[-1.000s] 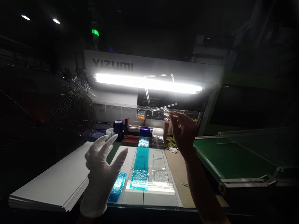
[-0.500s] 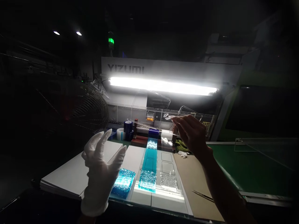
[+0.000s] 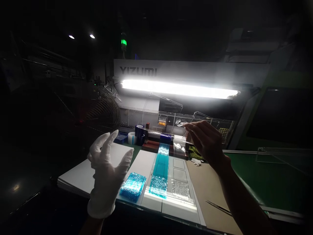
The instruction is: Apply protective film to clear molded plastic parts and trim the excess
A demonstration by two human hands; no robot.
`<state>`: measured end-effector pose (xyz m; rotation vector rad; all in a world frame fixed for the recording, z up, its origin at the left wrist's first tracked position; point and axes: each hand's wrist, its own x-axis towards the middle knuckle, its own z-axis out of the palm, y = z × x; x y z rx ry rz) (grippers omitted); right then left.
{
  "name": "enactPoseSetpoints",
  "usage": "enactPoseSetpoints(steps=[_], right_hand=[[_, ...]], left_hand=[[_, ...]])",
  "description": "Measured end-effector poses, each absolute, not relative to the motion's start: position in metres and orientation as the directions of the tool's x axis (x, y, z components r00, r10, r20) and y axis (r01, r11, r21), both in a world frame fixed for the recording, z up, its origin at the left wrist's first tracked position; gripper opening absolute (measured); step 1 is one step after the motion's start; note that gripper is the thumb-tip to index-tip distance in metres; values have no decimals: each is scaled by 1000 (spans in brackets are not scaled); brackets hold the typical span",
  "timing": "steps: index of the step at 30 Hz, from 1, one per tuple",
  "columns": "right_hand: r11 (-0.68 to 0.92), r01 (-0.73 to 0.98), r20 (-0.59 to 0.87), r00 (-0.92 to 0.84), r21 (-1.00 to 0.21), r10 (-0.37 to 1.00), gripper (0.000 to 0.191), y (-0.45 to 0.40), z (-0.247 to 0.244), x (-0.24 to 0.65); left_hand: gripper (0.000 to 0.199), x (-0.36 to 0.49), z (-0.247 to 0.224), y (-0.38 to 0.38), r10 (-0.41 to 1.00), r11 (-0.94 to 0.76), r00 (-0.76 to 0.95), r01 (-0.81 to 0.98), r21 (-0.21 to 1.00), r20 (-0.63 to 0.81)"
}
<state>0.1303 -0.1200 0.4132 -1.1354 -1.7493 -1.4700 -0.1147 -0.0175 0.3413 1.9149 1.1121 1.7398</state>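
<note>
My left hand (image 3: 107, 176), in a white glove, is raised at the left above the work surface. Its thumb and fingers are spread, with nothing visible between them. My bare right hand (image 3: 207, 142) is held up under the lamp, its thumb and fingertips pinched on a small clear curled piece (image 3: 181, 123). Glare hides exactly what that piece is. Beside the left glove lies a stack of shiny blue film-covered pieces (image 3: 134, 186). A blue film strip (image 3: 161, 166) runs toward me from a roll, ending in a crinkled section. Clear crinkled film (image 3: 181, 191) lies right of it.
A bright tube lamp (image 3: 181, 89) spans the back. White sheets (image 3: 78, 174) are stacked left, near a dark fan guard (image 3: 105, 109). Tape rolls (image 3: 139, 131) stand behind. Tweezers (image 3: 218, 208) lie on brown board (image 3: 204, 182), with a white glove (image 3: 197, 162) farther back.
The view has swung slightly left, so the bench and lamp sit farther right in the picture. Both hands keep nearly the same pose, and the clear piece stays in the right fingertips.
</note>
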Motion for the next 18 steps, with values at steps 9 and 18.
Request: enactPoseSetpoints(steps=[9,18], right_hand=[[2,907,890,-414,421,191,10,-127,414,130],[-3,924,911,-377,383,165,10,-130,410,125]], left_hand=[[59,-112,337,-20,738,-643,-9,294,707,675],[59,-110,334,-17,690,-688,-5,306,659,723]])
